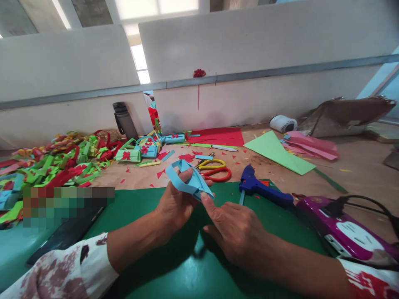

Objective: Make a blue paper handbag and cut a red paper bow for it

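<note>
A flat, dark-green rectangular mat [190, 270] is lying beneath the left hand [177, 205] and right hand [238, 228]. A dark-blue plastic glue gun [266, 191] is resting nearby. The left fingers are closing around a small light-blue folded-paper piece [193, 185] above the mat; the right index finger is pressing its corner, thumb standing apart.

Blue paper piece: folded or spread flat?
Folded: the blue paper piece shows angled panels and a curved strip, held in the left hand.
</note>
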A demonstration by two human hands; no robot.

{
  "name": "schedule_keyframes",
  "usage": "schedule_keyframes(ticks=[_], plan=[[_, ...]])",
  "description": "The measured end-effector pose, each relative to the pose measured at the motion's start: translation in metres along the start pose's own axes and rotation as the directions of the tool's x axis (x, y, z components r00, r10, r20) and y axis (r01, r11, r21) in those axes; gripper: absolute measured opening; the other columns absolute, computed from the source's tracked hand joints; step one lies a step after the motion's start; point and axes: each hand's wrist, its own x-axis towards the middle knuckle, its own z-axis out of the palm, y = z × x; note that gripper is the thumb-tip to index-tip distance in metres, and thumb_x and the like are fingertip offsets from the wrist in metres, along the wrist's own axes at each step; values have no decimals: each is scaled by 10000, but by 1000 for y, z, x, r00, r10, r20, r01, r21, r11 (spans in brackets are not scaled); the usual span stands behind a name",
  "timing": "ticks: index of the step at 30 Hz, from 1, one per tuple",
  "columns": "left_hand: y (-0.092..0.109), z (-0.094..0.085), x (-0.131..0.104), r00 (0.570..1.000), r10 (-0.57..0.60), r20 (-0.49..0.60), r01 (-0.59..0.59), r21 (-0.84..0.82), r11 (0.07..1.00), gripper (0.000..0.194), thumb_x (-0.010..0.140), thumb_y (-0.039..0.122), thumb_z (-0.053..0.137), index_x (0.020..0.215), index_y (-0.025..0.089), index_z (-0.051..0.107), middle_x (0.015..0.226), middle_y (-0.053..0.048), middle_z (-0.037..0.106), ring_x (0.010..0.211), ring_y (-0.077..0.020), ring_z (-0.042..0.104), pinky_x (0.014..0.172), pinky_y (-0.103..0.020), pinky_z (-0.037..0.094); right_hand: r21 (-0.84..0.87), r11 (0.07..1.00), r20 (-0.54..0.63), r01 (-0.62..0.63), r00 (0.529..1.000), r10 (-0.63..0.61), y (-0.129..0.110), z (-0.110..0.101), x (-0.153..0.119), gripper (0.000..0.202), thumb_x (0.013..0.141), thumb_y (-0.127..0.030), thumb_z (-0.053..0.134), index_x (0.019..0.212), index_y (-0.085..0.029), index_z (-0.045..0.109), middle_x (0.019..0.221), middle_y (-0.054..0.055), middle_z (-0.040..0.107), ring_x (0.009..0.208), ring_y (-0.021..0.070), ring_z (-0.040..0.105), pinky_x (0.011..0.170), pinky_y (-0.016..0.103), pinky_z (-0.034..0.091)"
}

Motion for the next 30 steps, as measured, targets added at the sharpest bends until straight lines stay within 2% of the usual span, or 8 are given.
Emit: schedule_keyframes(ticks=[4, 10, 16, 19, 25, 30], plan=[[1, -1, 1, 1000, -2, 6, 2, 14, 1000, 75, 802, 206, 540, 864, 164, 537, 647, -3, 602, 709, -198, 663, 705, -359, 545, -18, 1000, 16, 1, 1000, 0, 1, 1, 0, 595, 896, -161, 430, 1393, 28, 163, 656, 41, 602, 540, 197, 505, 492, 341, 372], [2, 2, 0, 1000, -17, 3, 17, 76, 997, 75, 800, 209, 549, 851, 156, 533, 639, -13, 605, 662, -200, 658, 639, -349, 549, -44, 998, 101, -35, 994, 39, 6, 2, 1, 539, 883, -131, 414, 1381, -34, 232, 609, 21, 579, 511, 195, 511, 482, 326, 377], [6, 0, 3, 1000, -2, -3, 2, 41, 999, 76, 826, 216, 518, 865, 156, 542, 642, -7, 593, 673, -197, 655, 621, -332, 544, 44, 998, 10, 39, 999, -39, 5, -2, 1, 553, 897, -148, 434, 1383, -6, 211, 654, 32, 604, 545, 188, 521, 504, 326, 385], [5, -2, 4, 1000, -5, 12, 4, 53, 999, 99, 842, 231, 498, 870, 147, 541, 660, -23, 604, 664, -192, 649, 595, -318, 538, 69, 997, -18, 31, 999, -30, 5, -3, 2, 579, 892, -151, 450, 1383, 24, 197, 658, 36, 606, 538, 181, 507, 499, 322, 381], [4, -2, 2, 1000, -3, 28, 1, 70, 998, 88, 815, 224, 538, 870, 155, 530, 639, -7, 593, 654, -182, 645, 571, -285, 521, 69, 997, 15, 15, 1000, -16, 6, -3, 1, 497, 898, -162, 416, 1349, -1, 280, 665, 40, 616, 544, 188, 529, 502, 321, 402], [3, 0, 1, 999, -13, 37, 8, 132, 991, 132, 777, 262, 582, 847, 157, 542, 647, -19, 622, 632, -190, 642, 634, -338, 527, 94, 996, -5, 3, 1000, -3, 6, -1, -1, 520, 900, -173, 416, 1362, -1, 250, 676, 42, 620, 539, 187, 520, 491, 320, 397]])
